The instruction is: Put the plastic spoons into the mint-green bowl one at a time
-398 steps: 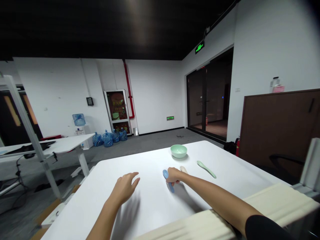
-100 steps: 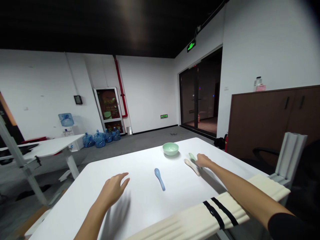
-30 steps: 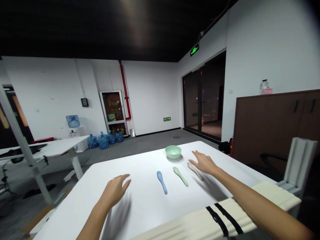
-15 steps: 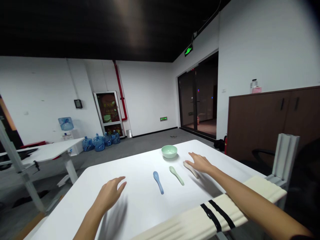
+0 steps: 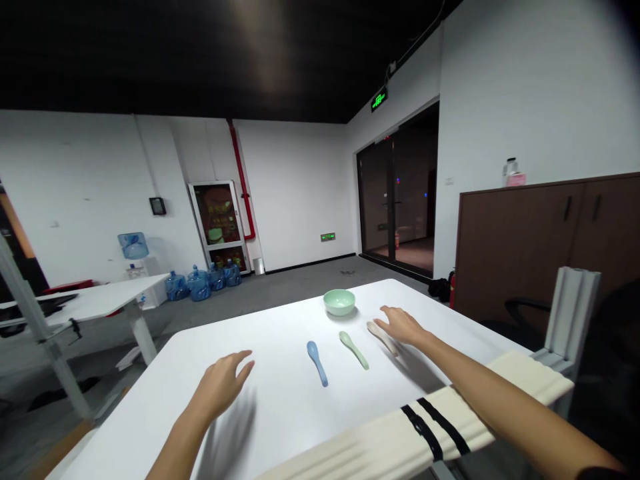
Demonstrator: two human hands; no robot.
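On the white table (image 5: 280, 427) lie a blue spoon (image 5: 317, 363), a light green spoon (image 5: 354, 349) and a beige spoon (image 5: 383, 339), side by side. Behind them, near the far edge, a mint green bowl (image 5: 339, 303) stands upright. My right hand (image 5: 404, 326) hovers over the beige spoon, thumb and fingers apart, covering part of its view; nothing shows in its grasp. To the left of the blue spoon, my left hand (image 5: 224, 381) is held above the table, fingers stretched and thumb apart, holding nothing.
A cream padded bar (image 5: 380, 443) with black straps runs along the near table edge. At the right rises a metal profile post (image 5: 571, 313) before a brown cabinet (image 5: 520, 233). Several blue water bottles (image 5: 199, 285) stand on the floor at left, beside another white table (image 5: 110, 300).
The view has shifted very slightly. Both hands stay nearly in place, and the spoons and bowl have not moved on the table.
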